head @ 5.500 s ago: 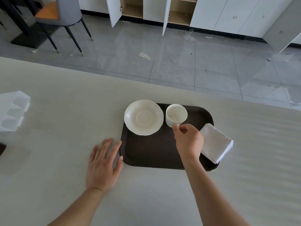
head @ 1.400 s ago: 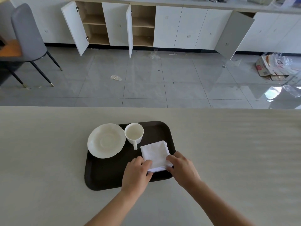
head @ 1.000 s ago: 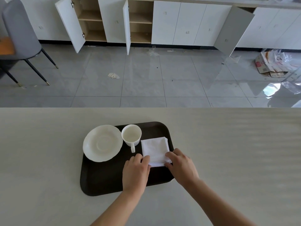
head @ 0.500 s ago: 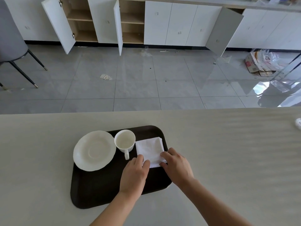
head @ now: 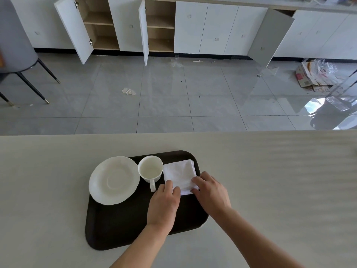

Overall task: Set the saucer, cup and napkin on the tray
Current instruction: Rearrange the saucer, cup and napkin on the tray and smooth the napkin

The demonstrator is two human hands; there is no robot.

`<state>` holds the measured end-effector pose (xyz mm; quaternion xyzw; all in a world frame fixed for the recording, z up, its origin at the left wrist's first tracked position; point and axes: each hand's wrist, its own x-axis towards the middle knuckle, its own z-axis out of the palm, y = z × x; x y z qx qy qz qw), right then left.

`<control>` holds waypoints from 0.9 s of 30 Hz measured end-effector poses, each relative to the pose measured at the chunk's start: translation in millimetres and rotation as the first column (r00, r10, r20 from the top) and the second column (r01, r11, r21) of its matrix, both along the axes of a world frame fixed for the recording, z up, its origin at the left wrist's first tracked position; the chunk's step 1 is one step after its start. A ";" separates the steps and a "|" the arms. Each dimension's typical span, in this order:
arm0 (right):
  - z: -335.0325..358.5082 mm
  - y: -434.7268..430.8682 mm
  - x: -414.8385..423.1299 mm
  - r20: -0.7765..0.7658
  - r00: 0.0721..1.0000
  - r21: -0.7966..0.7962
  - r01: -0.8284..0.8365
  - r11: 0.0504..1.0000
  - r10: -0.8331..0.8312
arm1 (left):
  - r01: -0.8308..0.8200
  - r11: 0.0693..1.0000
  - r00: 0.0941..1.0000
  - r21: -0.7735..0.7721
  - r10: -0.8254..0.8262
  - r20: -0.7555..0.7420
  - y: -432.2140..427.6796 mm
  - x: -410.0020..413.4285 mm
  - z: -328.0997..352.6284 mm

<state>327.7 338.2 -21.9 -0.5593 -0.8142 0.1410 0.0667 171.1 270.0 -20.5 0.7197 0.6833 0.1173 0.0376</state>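
Napkin (head: 179,174), a folded white square, lies flat on the dark brown tray (head: 119,229) at its far right corner, with its right edge close to the tray's rim. Both hands are on its near edge. The left hand (head: 164,205) rests palm down over the tray with its fingertips pressing on the napkin's near left corner, fingers together and only slightly bent. The right hand (head: 211,193) comes in from the right and lays its fingers on the near right corner; whether the thumb is tucked under the fabric cannot be told from this angle. Neither hand is closed into a fist.

Just left of the napkin stands the white cup (head: 150,169), upright and empty, with its handle pointing toward the person and almost reaching the left hand. Touching the cup on its left is the white saucer (head: 114,180), which sits on the tray's far left part and overhangs the left rim a little. The tray rests on a pale counter (head: 280,180). Beyond it are a grey tiled floor (head: 166,93) and white cabinets (head: 208,28) with several doors open.
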 end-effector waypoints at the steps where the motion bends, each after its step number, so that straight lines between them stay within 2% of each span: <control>1: -0.3 0.8 -0.7 -0.001 1.000 0.000 0.003 1.000 -0.003 | -0.004 1.000 1.000 -0.004 0.004 0.002 0.1 0.6 -0.1; 6: -2.1 5.9 -3.2 0.001 1.000 -0.003 0.014 1.000 -0.014 | -0.041 0.999 0.999 -0.013 0.041 0.004 -0.5 4.3 -4.0; 13: -5.1 11.4 -7.4 -0.018 0.999 0.002 0.038 0.999 -0.038 | -0.083 0.991 0.997 -0.103 0.082 -0.006 -7.0 9.3 -10.2; 27: -8.5 7.6 -4.3 -0.059 0.998 0.050 0.020 0.999 -0.017 | -0.060 0.986 0.997 -0.158 0.051 -0.058 -13.5 5.8 -17.7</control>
